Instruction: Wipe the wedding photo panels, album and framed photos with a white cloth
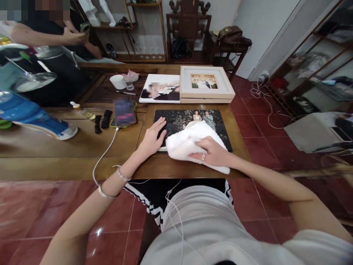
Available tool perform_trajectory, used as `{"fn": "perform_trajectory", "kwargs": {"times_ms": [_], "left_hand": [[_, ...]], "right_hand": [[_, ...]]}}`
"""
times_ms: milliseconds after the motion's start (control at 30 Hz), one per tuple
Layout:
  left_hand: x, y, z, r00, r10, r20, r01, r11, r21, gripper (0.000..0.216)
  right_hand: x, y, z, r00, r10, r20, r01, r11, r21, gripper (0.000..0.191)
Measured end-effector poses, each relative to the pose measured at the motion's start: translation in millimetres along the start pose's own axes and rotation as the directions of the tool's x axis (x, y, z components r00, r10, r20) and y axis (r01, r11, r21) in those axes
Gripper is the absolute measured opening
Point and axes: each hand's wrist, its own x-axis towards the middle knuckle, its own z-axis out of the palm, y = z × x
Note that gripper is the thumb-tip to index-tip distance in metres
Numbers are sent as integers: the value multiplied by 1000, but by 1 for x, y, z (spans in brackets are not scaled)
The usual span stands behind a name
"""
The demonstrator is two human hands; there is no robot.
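Head camera view: a dark-faced photo panel lies flat on the wooden table, close to the near edge at the right-hand end. Its face shows two standing figures, one in a white dress and one in a grey suit, against dark foliage; a pale edge is visible at its near left corner. A white cloth covers the near right part of the panel and extends past the panel's near edge.

The left hand is spread open, palm down, on the panel's left edge, and grasps nothing. The right hand, with a ring on one finger, is curled on the cloth and grips it against the panel.

Toward the table's far right corner sit a framed picture and, touching its left side, a white-bordered photo. Left of these stands a white cup. A phone with a white cable lies nearer the front. Red tiles cover the floor; a carved chair stands beyond the far edge.
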Motion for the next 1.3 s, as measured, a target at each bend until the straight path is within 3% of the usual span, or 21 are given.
{"fn": "perform_trajectory", "kwargs": {"times_ms": [133,233,467,600,800,967,1100,1300], "left_hand": [[0,-1,0,1000,11,8,-11,1000,6,46],[0,-2,0,1000,16,8,-16,1000,11,46],[0,-1,0,999,34,4,-34,999,2,44],[0,-1,0,1000,30,-1,-30,1000,2,44],[0,0,1,1000,16,3,-16,1000,14,46],[0,1,1,1000,10,4,-10,1000,2,46],[0,0,1,1000,20,1,-20,1000,5,47],[0,-2,2,999,33,-6,-33,999,-9,45]], "right_hand": [[9,7,-6,1000,-29,6,29,999,29,41],[42,31,-23,991,63,-119,-61,998,16,32],[118,74,-50,898,274,-346,-269,961,63,29],[107,64,-39,917,202,-343,-198,979,46,22],[28,15,-6,990,79,-118,-83,996,-32,33],[-11,-8,6,999,-36,-15,35,999,-22,37],[13,6,-4,997,7,-80,-9,1000,-19,35],[91,51,-30,933,138,-333,-171,983,-73,24]]}}
